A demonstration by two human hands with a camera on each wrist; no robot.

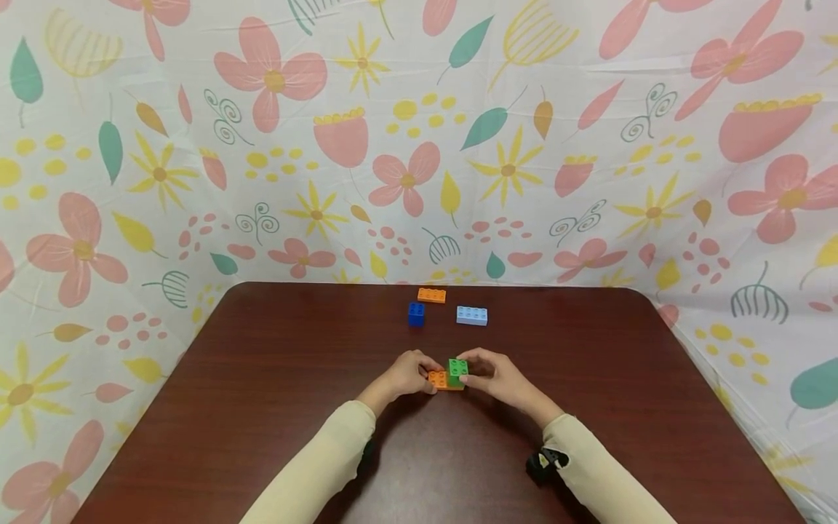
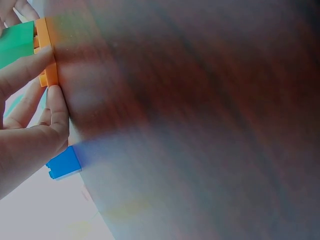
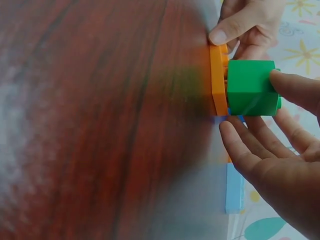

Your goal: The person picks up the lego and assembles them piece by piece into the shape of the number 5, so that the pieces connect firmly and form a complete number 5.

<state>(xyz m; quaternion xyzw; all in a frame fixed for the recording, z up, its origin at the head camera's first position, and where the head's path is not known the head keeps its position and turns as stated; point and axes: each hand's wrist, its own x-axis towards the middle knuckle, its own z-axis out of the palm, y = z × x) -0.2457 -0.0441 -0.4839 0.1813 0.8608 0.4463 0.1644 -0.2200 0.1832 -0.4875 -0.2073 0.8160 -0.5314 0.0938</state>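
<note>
A flat orange toy brick [image 1: 437,379] lies on the table near its middle, studs up. My left hand [image 1: 409,373] pinches its left end between thumb and fingers. On the brick's right half stands a taller green toy brick [image 1: 458,367], which my right hand [image 1: 499,375] holds with the thumb in front and fingers behind. In the right wrist view the green brick [image 3: 252,87] sits against the studs of the orange brick [image 3: 218,80]; whether it is fully pressed down I cannot tell. The left wrist view shows the left hand's thumb and fingers on the orange brick's edge [image 2: 50,60].
Beyond the hands lie a dark blue brick [image 1: 416,314], a second flat orange brick [image 1: 431,295] near the far edge, and a light blue brick [image 1: 472,315]. The brown table [image 1: 275,349] meets a flower-patterned cloth [image 1: 406,182] behind it.
</note>
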